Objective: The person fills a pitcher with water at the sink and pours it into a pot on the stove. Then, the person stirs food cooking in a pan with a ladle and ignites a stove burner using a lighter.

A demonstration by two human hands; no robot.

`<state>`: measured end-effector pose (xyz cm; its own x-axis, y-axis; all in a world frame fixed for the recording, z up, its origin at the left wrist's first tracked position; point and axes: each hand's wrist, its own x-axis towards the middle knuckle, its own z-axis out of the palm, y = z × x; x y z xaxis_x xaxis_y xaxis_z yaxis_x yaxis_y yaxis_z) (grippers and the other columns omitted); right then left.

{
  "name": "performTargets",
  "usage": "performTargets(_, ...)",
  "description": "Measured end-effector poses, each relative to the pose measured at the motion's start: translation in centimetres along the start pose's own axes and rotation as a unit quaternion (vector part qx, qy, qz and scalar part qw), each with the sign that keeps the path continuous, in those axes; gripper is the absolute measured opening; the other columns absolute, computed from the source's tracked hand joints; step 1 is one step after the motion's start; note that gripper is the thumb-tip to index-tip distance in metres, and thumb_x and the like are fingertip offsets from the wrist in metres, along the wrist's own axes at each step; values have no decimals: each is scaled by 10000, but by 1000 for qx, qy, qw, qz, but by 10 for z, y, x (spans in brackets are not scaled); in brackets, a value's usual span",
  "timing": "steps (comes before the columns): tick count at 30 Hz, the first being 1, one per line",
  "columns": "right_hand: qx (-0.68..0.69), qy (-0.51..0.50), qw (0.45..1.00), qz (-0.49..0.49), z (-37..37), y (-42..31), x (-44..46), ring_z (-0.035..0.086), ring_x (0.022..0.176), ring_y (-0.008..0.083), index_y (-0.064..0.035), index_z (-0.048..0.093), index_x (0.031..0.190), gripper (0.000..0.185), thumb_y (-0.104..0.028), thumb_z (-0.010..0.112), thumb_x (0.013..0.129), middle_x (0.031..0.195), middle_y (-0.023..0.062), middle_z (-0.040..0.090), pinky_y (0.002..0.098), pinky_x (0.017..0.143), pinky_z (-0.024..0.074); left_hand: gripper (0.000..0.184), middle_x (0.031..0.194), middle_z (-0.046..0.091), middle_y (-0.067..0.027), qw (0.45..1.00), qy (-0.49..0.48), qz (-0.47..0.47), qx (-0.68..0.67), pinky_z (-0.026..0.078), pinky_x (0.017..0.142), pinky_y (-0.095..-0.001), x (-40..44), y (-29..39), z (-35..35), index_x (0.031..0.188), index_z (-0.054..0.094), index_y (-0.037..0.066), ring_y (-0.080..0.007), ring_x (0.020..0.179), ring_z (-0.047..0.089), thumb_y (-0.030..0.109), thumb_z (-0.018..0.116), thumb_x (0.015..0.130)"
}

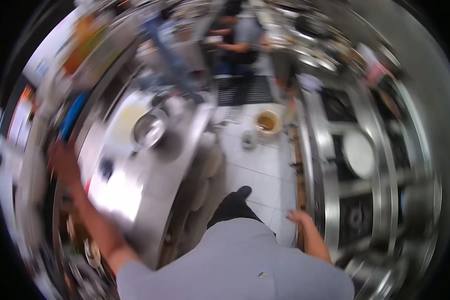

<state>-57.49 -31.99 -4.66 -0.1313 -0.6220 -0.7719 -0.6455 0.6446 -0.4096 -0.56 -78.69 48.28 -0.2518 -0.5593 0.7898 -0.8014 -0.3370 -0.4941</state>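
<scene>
My left hand (64, 162) reaches out to the far left, by the shelf edge above the steel counter. It is smeared by motion, so I cannot make out its fingers or whether it holds anything. A long blue item (74, 116) lies just beyond it. My right hand (298, 216) hangs low beside the front edge of the stove (315, 165). Its fingers look loosely apart, with nothing visible in them. On the counter (157, 182) stands a round steel bowl (150, 130), next to a pale board (125, 120).
A bucket with brownish contents (267, 124) and a small grey container (248, 140) stand on the tiled floor (242, 167). Farther up the aisle a person (242, 40) is at work near a dark floor mat (245, 91). A round white item (358, 154) rests on the stove.
</scene>
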Motion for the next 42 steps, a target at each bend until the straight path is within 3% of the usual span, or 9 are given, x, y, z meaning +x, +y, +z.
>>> performTargets(6, 268, 306, 891, -203, -61, -181, -84, 669, 856, 272, -60, 579, 1210, 323, -223, 551, 933, 917, 149, 684, 372, 790, 529, 211, 892, 670, -19, 987, 120, 10, -102, 458, 687, -342, -9, 41, -75, 1027, 685, 164, -209, 828, 615, 220, 689, 824)
performTargets(9, 586, 158, 733, -309, -90, -251, -144, 608, 1030, 228, -99, 440, 1372, 505, -351, 567, 954, 1142, 106, 611, 386, 905, 495, 152, 825, 667, -3, 793, 231, 257, -502, 413, 700, -351, -26, 139, -110, 972, 714, 144, -197, 716, 594, 169, 673, 828)
performTargets(11, 599, 92, 686, -402, -108, -274, -183, 558, 1099, 238, -107, 324, 1439, 636, -362, 607, 930, 1220, 117, 550, 363, 940, 465, 227, 776, 644, -27, 679, 15, 422, -601, 405, 710, -387, -65, 216, -147, 1017, 714, 150, -204, 708, 572, 89, 636, 813)
performTargets(14, 378, 226, 801, -404, -115, -281, -208, 538, 1114, 215, -113, 291, 1449, 663, -313, 634, 919, 1220, 118, 540, 346, 929, 456, 272, 911, 624, -40, 507, 84, 593, -620, 444, 825, -379, -110, 315, -243, 1028, 630, 140, -222, 891, 595, 206, 605, 765)
performTargets(21, 531, 459, 707, -92, -100, -181, -223, 487, 532, 85, -118, 318, 1318, 505, -108, 602, 901, 796, 49, 522, 236, 475, 414, 629, 1299, 488, -124, 403, 94, 466, -782, 355, 1023, -425, -147, 470, -333, 1345, 477, 153, -286, 1188, 472, 237, 710, 766)
performTargets(24, 632, 535, 560, -26, -135, -146, -249, 479, 491, 89, -126, 282, 1240, 504, -48, 597, 854, 784, 37, 499, 225, 371, 379, 765, 1301, 477, -209, 330, -322, 325, -826, 399, 1000, -425, -203, 607, -301, 1394, 370, 66, -368, 1162, 485, 190, 746, 739)
performTargets(29, 496, 559, 611, 262, -286, -116, -251, 502, 435, 121, -115, 302, 1096, 379, -19, 554, 829, 758, 68, 518, 274, 352, 377, 929, 1286, 469, -277, 331, -463, 399, -719, 421, 993, -438, -274, 836, -279, 1433, 245, 17, -421, 1166, 494, 196, 778, 694)
performTargets(38, 425, 552, 688, 202, -618, 149, -67, 512, 558, 128, -93, 461, 1216, 407, -99, 592, 831, 747, 71, 535, 312, 462, 396, 448, 1180, 636, -163, 356, -461, 529, -617, 516, 845, -435, -369, 1025, -282, 1182, 637, 133, -366, 1008, 629, 377, 597, 808)
performTargets(42, 443, 558, 628, 312, -709, 191, -5, 446, 511, 109, -112, 414, 1266, 409, -184, 551, 888, 707, 44, 480, 270, 414, 341, 528, 1305, 555, -158, 179, -578, 513, -609, 447, 928, -412, -359, 1034, -270, 1266, 575, 110, -341, 1114, 556, 378, 612, 813)
